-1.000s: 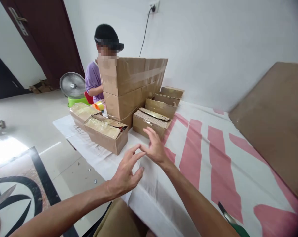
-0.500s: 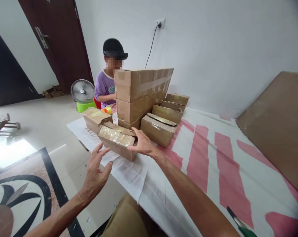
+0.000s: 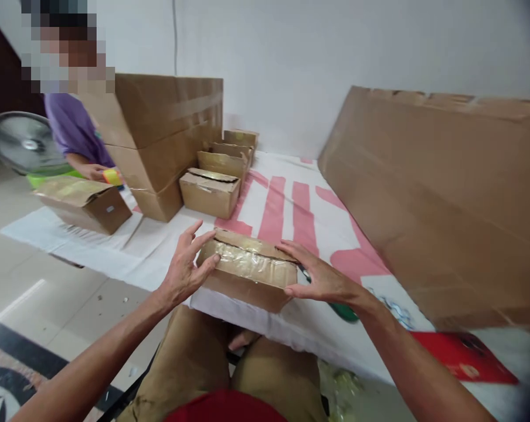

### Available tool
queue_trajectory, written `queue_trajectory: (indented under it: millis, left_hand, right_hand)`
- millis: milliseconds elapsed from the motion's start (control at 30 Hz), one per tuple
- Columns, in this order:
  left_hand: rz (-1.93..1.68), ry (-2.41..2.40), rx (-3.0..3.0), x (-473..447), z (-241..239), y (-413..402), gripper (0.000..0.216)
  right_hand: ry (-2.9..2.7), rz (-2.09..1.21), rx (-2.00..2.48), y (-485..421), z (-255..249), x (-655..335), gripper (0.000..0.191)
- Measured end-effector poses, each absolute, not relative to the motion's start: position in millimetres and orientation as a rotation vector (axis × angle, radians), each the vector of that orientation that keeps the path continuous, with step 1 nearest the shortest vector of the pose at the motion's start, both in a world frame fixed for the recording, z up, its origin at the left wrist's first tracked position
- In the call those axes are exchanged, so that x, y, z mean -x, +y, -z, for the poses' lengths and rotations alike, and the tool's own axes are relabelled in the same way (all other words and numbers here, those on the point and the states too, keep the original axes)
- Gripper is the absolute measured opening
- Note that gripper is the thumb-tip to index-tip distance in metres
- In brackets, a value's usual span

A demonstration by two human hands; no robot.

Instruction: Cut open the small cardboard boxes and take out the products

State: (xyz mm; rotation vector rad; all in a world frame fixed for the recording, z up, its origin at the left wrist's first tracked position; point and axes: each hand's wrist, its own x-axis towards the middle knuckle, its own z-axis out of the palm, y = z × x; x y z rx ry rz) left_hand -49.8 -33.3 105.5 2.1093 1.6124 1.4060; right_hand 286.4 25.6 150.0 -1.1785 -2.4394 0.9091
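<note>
A small cardboard box [image 3: 247,268], its top sealed with shiny clear tape, sits at the near edge of the white and pink sheet [image 3: 274,211]. My left hand [image 3: 186,264] presses against the box's left end with its fingers spread. Gripping the box's right end is my right hand [image 3: 318,275], thumb underneath and fingers along the top. The box is clasped between both hands.
Another small box [image 3: 87,202] lies at the left. A tall stack of cartons [image 3: 159,135] and several small boxes [image 3: 210,190] stand behind. A big cardboard sheet [image 3: 445,176] leans at the right. A green-handled tool [image 3: 344,310] lies by my right hand. Another person in purple [image 3: 74,129] sits by a fan [image 3: 21,143].
My hands reached to the taped box at the left, took it by both ends and brought it to the near edge in front of me. The view swung right.
</note>
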Motion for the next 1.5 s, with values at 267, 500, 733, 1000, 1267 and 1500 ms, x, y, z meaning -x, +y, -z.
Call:
queue_trajectory:
  millis: [267,500,733,1000,1267,1500]
  left_hand:
    - [-1.382,1.516,-2.094,24,-98,-13,0.028]
    - [-1.470,1.537,-2.019,25,-102,-13,0.028]
    - [-1.529,1.470,-2.008,23,-88,-5,0.025]
    - [-1.590,1.454,-1.962,20,-82,-4,0.026]
    - [-1.700,1.429,-1.898,15,-77,-2,0.024]
    - [-1.759,1.483,-1.855,12,-75,-1,0.025]
  right_hand:
    - [-2.211,-0.378,1.519,-1,-101,-357,0.046]
    - [-2.443,0.229,1.890,-1,-40,-352,0.028]
    - [-2.219,0.114,1.733,0,-43,-368,0.036]
    - [-2.326,0.059,1.268,-47,-168,-292,0.040]
    - [-2.609,0.481,1.247,-46,-164,-208,0.031]
    - [-2.634,0.579,1.345,-53,-164,-200,0.031]
